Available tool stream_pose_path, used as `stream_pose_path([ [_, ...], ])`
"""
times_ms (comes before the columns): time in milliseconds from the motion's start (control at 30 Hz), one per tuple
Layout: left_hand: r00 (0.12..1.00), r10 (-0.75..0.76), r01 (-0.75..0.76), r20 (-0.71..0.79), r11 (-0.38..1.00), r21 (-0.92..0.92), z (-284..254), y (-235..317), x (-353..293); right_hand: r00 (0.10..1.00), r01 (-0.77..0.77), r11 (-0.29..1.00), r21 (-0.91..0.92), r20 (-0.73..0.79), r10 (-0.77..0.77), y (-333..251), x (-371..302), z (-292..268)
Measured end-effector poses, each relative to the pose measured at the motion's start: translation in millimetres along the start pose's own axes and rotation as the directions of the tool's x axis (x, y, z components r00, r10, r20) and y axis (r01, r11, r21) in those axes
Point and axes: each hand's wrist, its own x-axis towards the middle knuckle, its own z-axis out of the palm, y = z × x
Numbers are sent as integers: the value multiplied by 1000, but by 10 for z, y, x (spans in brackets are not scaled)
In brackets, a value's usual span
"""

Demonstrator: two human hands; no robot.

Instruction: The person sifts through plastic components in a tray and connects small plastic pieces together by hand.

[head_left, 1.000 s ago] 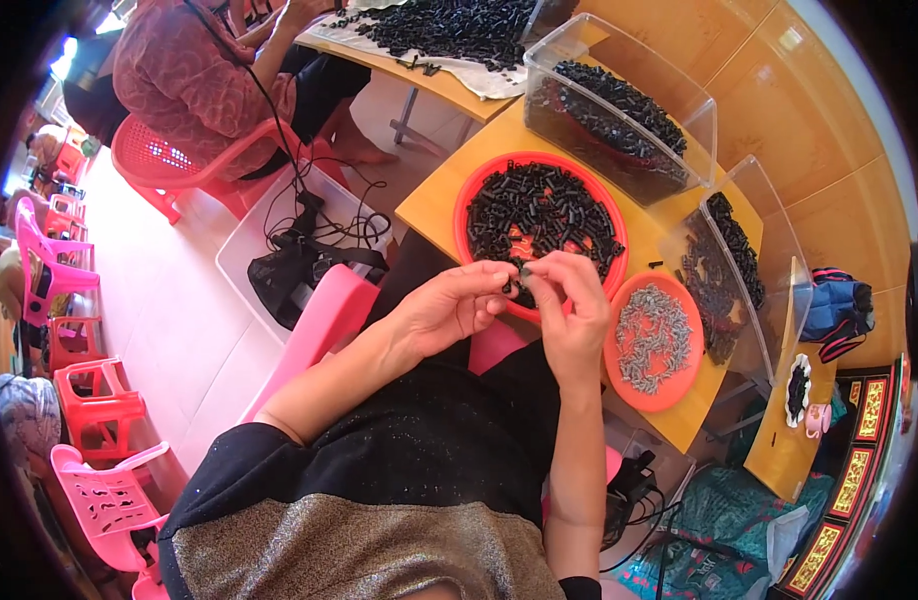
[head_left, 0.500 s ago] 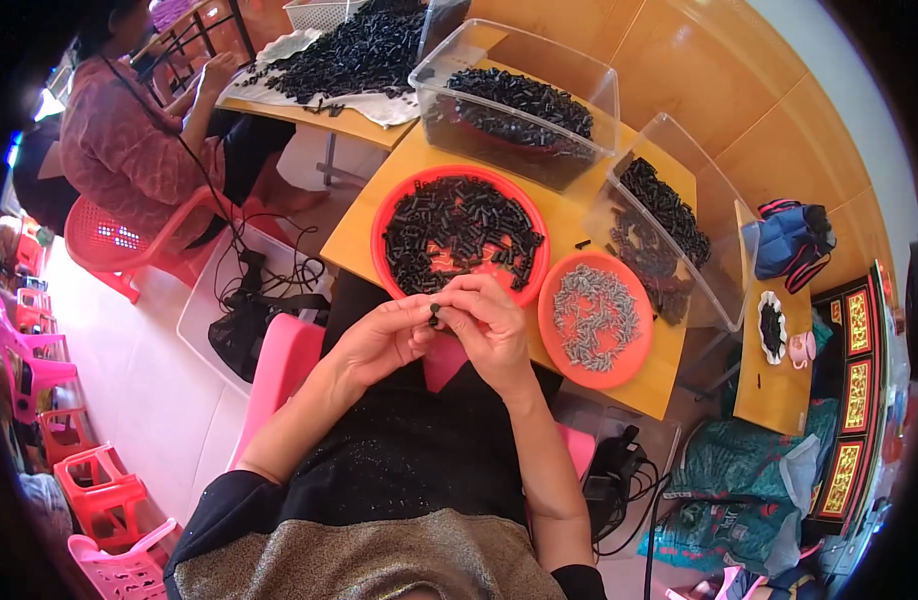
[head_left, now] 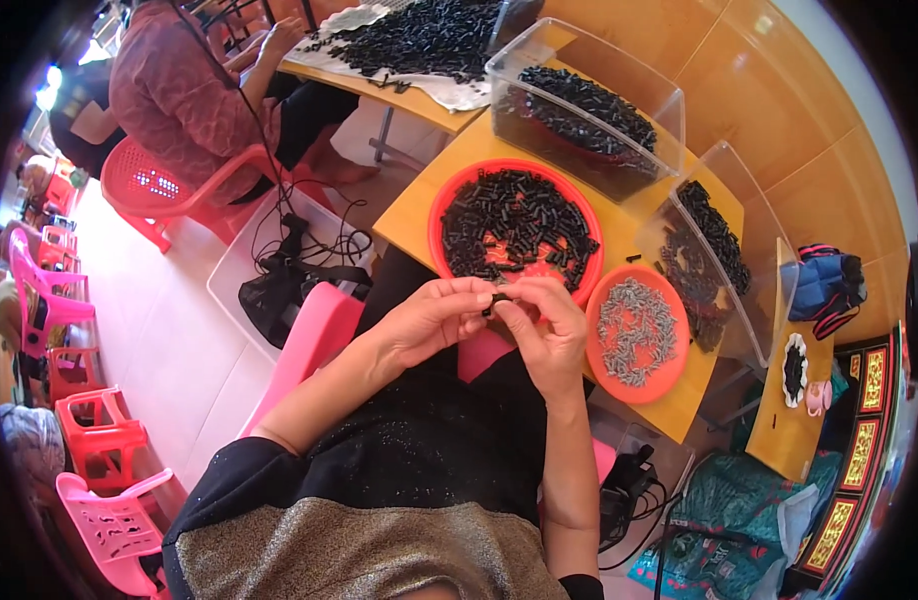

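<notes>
Both of my hands meet over my lap, just in front of the near rim of a red basin (head_left: 440, 240). My left hand (head_left: 434, 322) pinches a small black plastic piece (head_left: 493, 303) between thumb and fingers. The fingertips of my right hand (head_left: 546, 335) close on the same piece from the other side. Most of it is covered by the fingers. Many short black tube-like pieces (head_left: 514, 215) fill the basin. Beside it, an orange-red plate (head_left: 607, 375) carries many small grey pin-like pieces (head_left: 636, 328).
Two clear plastic bins (head_left: 579, 165) with black pieces stand on the yellow table (head_left: 409, 215). At the far left a person (head_left: 184, 90) sits on a red chair by another table heaped with black pieces. A storage box (head_left: 229, 290) with cables lies on the floor.
My view has shifted, so the whole scene sits farther right in the picture. Both hands keep their pinch on the small black piece, which has turned slightly between the fingers.
</notes>
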Motion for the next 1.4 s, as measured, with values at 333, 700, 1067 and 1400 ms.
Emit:
stream_pose_path([
  [333, 993, 102, -97, -63, 993, 73, -6, -9, -25, 1000, -3, 996, -94, 8, 4, -140, 13, 75],
  [700, 989, 145, -149, -34, 972, -179, -8, -51, 9, 996, 20, 997, 76, -87, -14, 26, -43, 112],
  [1067, 985, 169, -170, -24, 968, -183, -99, -116, 20, 997, 56, 989, 139, -66, -47, 75, -108, 212],
  [1400, 982, 176, -186, -66, 960, -207, -52, -151, 18, 972, 219, 975, -26, -76, -221, 165, -103, 215],
])
